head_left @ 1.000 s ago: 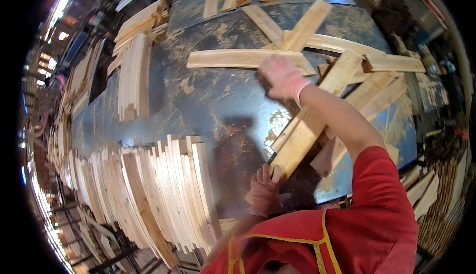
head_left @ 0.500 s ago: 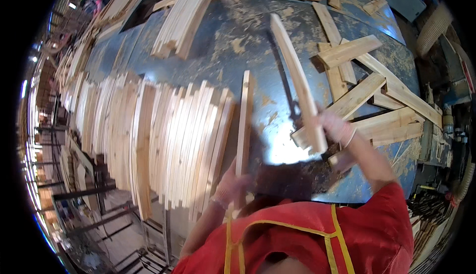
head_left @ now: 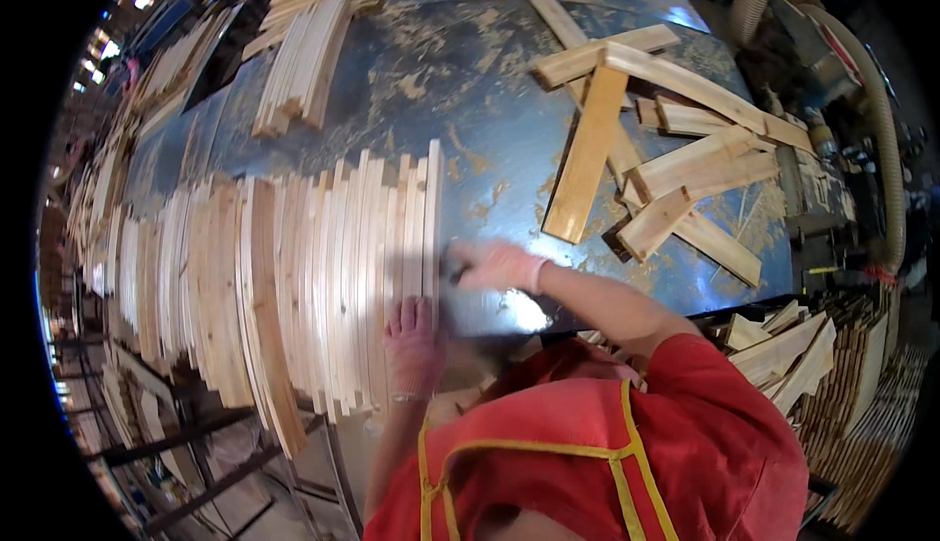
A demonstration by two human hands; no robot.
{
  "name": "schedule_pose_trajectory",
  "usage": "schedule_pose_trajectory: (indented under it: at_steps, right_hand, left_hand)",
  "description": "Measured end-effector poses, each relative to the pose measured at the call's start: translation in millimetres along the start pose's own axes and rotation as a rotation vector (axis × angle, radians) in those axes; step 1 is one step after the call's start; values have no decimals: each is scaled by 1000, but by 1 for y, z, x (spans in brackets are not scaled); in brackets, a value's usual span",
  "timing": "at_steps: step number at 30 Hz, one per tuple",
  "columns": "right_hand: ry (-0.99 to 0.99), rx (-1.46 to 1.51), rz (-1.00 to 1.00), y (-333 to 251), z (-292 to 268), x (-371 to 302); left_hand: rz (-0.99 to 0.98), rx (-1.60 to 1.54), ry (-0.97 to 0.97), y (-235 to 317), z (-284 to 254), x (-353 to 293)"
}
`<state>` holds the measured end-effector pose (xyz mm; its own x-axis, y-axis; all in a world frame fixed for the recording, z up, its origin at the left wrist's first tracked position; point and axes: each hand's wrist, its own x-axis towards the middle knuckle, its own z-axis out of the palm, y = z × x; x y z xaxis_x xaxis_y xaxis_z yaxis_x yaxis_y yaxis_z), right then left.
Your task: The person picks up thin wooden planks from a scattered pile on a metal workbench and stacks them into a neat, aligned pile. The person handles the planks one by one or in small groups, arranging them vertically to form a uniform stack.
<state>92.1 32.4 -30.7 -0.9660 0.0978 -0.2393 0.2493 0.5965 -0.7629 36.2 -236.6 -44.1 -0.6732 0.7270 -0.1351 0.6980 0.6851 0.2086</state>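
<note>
A long row of narrow wooden boards (head_left: 333, 277) stands packed side by side at the left, along the table's near edge. My left hand (head_left: 413, 345), in a pinkish glove, lies with its fingers stretched over the near end of the row's right-hand boards. A pale board (head_left: 433, 208) forms the right end of that row. Just right of it, my gloved right hand (head_left: 501, 265) is low over the table, fingers pointing left toward the board. Its fingertips are blurred, so contact cannot be made out. I see no board lifted in either hand.
Loose planks (head_left: 685, 164) lie crossed in a pile on the right of the blue worn table (head_left: 421, 81). A yellowish plank (head_left: 586, 159) slants at its left side. Another board stack (head_left: 304, 61) sits farther back. Offcuts (head_left: 783, 355) are heaped at lower right, below a ribbed hose (head_left: 891, 169).
Both hands have moved left to the row. The board from my left hand now appears against the row's end; my right hand has let go of its board. My view has shifted right.
</note>
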Motion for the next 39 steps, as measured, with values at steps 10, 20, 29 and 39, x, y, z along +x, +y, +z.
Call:
schedule_pose_trajectory:
  at_steps: [10,20,29,39]
  right_hand:
    - [639,-359,536,81,-80,-31]
    - [315,-925,315,221,-319,5]
    - [144,249,376,167,-312,-3]
    - [-57,451,490,58,-11,-6]
  left_hand:
    - [182,-148,-5,114,25,73]
    - [-10,-29,-281,187,37,148]
    - [-404,-1628,-625,120,-9,88]
    - [-367,-646,-134,72,14,-57]
